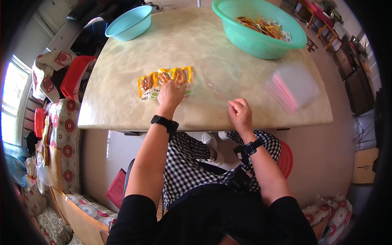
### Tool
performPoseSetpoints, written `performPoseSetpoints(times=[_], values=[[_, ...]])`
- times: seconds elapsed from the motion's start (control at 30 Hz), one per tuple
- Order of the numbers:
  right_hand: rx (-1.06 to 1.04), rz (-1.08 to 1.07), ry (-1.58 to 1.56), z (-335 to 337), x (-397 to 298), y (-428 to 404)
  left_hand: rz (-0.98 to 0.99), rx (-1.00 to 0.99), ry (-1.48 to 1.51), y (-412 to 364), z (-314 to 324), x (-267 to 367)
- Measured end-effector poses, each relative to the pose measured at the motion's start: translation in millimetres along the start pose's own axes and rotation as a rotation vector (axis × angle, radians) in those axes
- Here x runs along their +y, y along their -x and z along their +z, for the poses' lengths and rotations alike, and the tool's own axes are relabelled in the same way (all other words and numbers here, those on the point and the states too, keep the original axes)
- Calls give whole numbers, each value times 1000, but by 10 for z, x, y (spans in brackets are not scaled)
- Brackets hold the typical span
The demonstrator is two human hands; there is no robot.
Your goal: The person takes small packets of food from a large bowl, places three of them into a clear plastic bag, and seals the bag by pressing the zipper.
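Several yellow-edged snack packets (pixel 147 83) lie side by side on the stone-look tabletop (pixel 122 110), left of centre. My left hand (pixel 170 94) rests on the lower part of the middle and right packets; whether its fingers grip one cannot be told. A clear plastic bag (pixel 214 88) lies flat to the right of the packets. At the bag's lower right edge, my right hand (pixel 240 112) pinches its rim between thumb and fingers. Farther right, a fanned stack of clear zip bags with pink strips (pixel 291 87) lies on the table.
A large green plastic basin (pixel 260 46) holding many similar packets stands at the table's far right. At the far left is a smaller light-blue basin (pixel 130 24). The table's near edge runs just in front of my legs. A red plastic stool (pixel 285 159) shows below, at the right.
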State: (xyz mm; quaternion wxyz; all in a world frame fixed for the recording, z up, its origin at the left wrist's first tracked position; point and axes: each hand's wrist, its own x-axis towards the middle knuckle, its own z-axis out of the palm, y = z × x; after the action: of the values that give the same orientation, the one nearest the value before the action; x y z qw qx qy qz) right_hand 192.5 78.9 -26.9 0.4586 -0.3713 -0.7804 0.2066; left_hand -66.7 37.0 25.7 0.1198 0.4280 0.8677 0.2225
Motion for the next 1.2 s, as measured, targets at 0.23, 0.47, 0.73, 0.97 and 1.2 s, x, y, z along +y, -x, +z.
performPoseSetpoints(times=[0.23, 0.47, 0.73, 0.97, 1.2], values=[[-15, -24, 28, 36, -65, 19, -114, 42, -242, -91, 135, 132], [-13, -9, 43, 18, -59, 24, -148, -28, -299, -212, 51, 117], [-61, -45, 23, 73, -171, -20, -27, 163, 79, -406, 68, -403], [-79, 2, 22, -55, -29, 6, 115, -183, 907, 488, -579, -89], [-90, -38, 12, 19, -44, 0, -158, -839, 1057, 1124, -131, -241]])
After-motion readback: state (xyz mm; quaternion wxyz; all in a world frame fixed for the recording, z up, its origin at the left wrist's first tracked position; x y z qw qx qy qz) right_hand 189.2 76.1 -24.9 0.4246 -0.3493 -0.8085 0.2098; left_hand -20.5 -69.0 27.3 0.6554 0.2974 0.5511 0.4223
